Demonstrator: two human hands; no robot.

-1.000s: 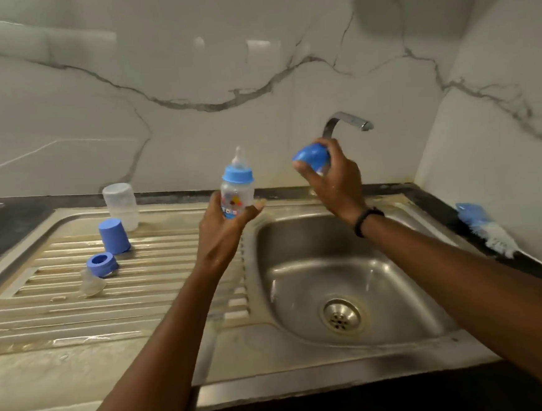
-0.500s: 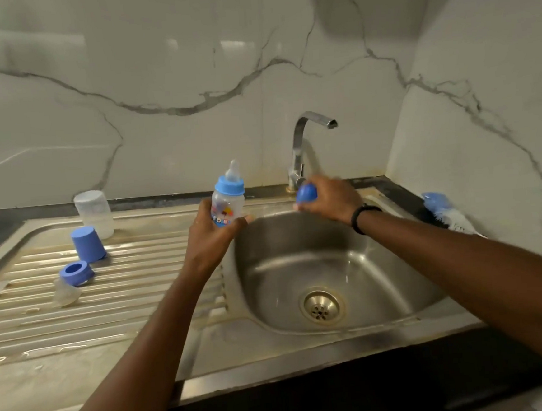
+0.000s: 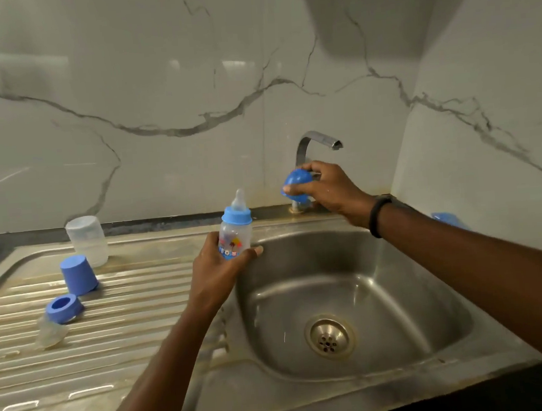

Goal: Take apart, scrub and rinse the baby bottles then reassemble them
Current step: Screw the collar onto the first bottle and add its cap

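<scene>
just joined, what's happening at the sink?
A person is washing baby bottles. The left hand holds a small bottle upright over the sink's edge, its blue collar and teat on. The right hand grips a blue cap by the tap; no water is visibly running. On the draining board sit a clear bottle body, another blue cap, a blue ring and a clear teat.

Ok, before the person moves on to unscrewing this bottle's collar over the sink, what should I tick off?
1. Left hand grips the bottle: ok.
2. Cap off: ok, blue cap in right hand.
3. Collar and teat still on: ok.
4. Right hand free to twist: not ok.
5. Tap running: no stream visible.
6. Space on drainboard for parts: ok.
</scene>
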